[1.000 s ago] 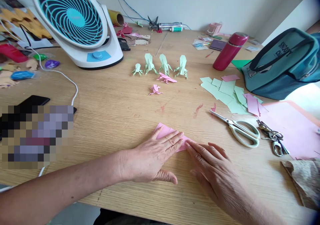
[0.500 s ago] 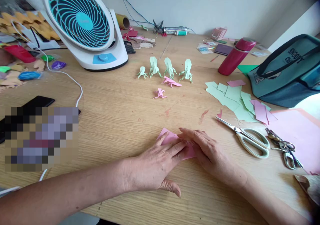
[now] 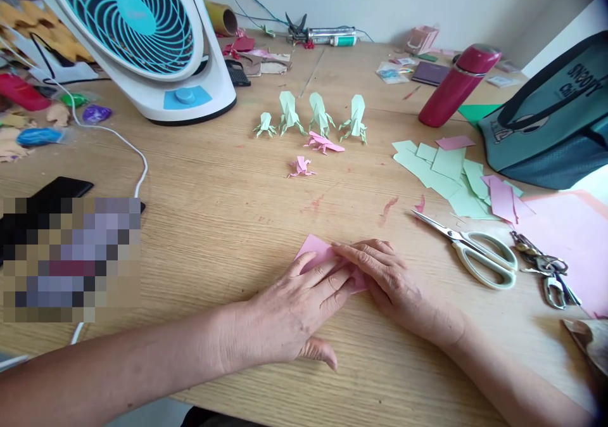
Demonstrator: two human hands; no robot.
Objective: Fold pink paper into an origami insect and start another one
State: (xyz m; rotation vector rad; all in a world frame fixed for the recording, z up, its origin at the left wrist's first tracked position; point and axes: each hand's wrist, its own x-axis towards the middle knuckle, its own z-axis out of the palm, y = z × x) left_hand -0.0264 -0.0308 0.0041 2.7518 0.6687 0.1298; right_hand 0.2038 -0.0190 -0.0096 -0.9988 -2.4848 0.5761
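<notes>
A folded pink paper [image 3: 315,250] lies on the wooden table [image 3: 228,218] near the front edge. My left hand [image 3: 294,310] lies flat on its near side, fingers stretched out over it. My right hand [image 3: 384,278] rests on its right part, fingers laid flat and pointing left, pressing the paper down. Most of the paper is hidden under both hands. Farther back stand several green folded paper figures [image 3: 313,115] and two small pink ones [image 3: 300,167].
Scissors [image 3: 475,254] and keys [image 3: 546,272] lie to the right, beside green and pink paper scraps [image 3: 451,173] and a pink sheet [image 3: 565,237]. A red bottle [image 3: 458,85] and teal bag [image 3: 551,123] stand at the back right. A fan [image 3: 142,40], cable and black phone [image 3: 59,189] occupy the left.
My right hand slid left from the table beside the paper onto it, its fingers now over the paper next to my left fingers. The left hand stayed put.
</notes>
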